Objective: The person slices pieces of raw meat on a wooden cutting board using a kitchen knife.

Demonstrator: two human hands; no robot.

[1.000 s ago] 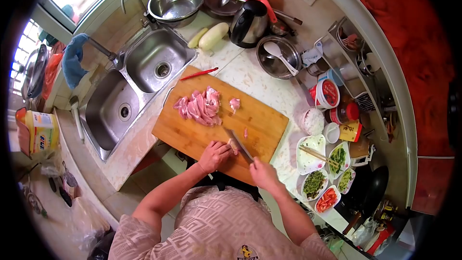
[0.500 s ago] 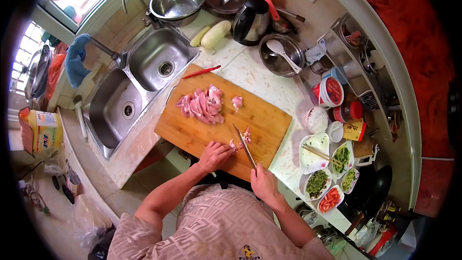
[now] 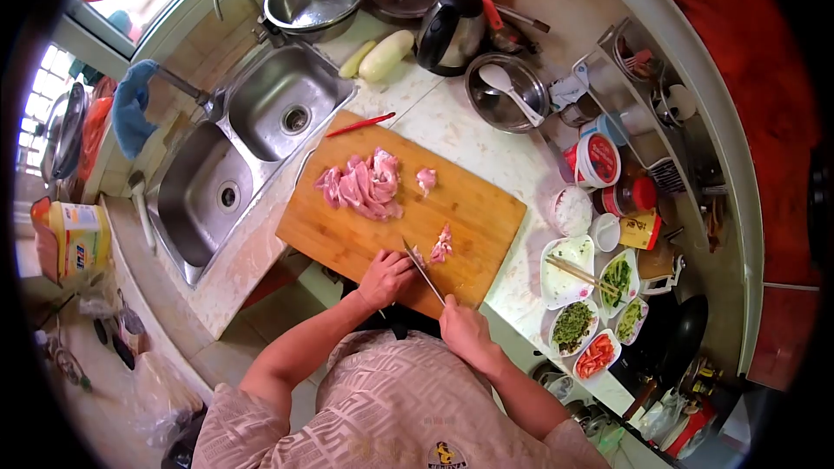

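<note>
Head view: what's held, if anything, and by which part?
The right hand holds a knife by its handle; whether the left hand grips anything can't be told.

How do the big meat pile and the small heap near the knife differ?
The big meat pile holds long, thick strips; the small heap is small bits. The big meat pile lies nearer the sink; the small heap lies beside the knife. Both are pinkish and rest on the cutting board.
</note>
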